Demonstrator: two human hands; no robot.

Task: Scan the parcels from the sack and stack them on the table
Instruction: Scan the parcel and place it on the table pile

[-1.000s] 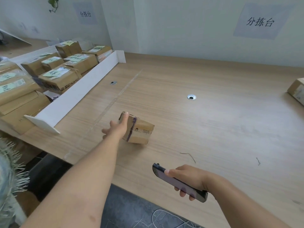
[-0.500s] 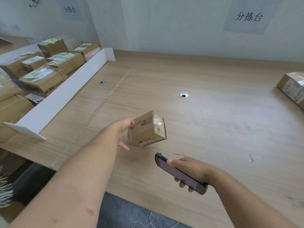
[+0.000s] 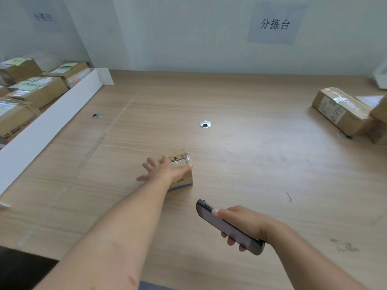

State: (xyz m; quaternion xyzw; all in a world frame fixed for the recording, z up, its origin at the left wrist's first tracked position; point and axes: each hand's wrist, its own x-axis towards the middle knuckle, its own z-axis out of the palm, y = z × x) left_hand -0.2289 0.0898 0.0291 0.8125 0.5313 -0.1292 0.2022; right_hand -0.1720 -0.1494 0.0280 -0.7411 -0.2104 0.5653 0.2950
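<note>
Item: small taped cardboard parcel (image 3: 182,176), purple-edged, its print too blurred to read, sat near the middle of the wooden table (image 3: 251,164) under the left hand (image 3: 165,171), which lay against it with fingers spread, unclasped. The right hand (image 3: 245,221), just beside, was clenched round a dark handheld scanner (image 3: 205,211). Labelled parcels (image 3: 343,111) sat far right, more boxes (image 3: 35,91) lay left behind a white divider (image 3: 41,130), and the wall sign (image 3: 274,24) read "分拣台".

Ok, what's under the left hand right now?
A small cardboard parcel resting on the table; the left hand lies over its top. Taped top edge and front side show; any label beneath the palm is hidden.
</note>
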